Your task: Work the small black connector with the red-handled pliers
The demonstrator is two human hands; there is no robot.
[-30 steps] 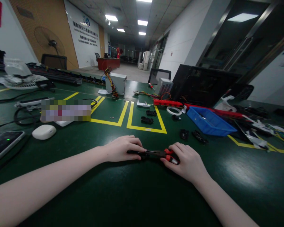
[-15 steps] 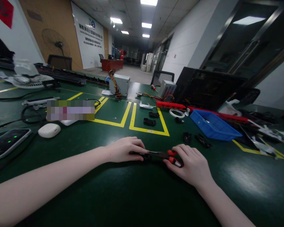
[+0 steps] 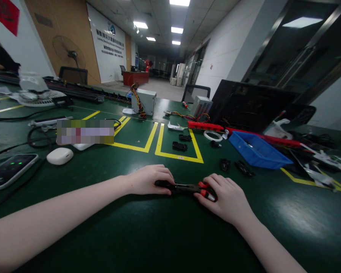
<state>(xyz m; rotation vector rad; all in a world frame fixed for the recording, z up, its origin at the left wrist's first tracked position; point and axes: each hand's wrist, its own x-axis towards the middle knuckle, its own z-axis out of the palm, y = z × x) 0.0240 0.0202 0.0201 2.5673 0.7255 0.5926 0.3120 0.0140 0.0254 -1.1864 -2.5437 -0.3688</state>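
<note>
Red-handled pliers (image 3: 190, 187) lie across the space between my hands, jaws pointing left. My right hand (image 3: 223, 193) is closed around their handles. In my left hand (image 3: 149, 179) is a small black part (image 3: 165, 184), pinched between thumb and fingers. The jaws of the pliers meet the right end of that part; whether they grip it cannot be made out. Beyond my hands, inside a yellow taped outline, lie two black parts (image 3: 179, 145). More black pieces (image 3: 244, 168) lie past my right hand.
A blue tray (image 3: 257, 154) stands at the right, near a white ring (image 3: 213, 136) and a red strip (image 3: 206, 126). At the left are a white rounded case (image 3: 60, 156) and a phone-like device (image 3: 13, 170). Metal boxes with wires (image 3: 147, 102) stand at the back.
The view has shifted slightly, with the scene moving right. Both hands keep their holds; the pliers have moved a little left, closer against the black part.
</note>
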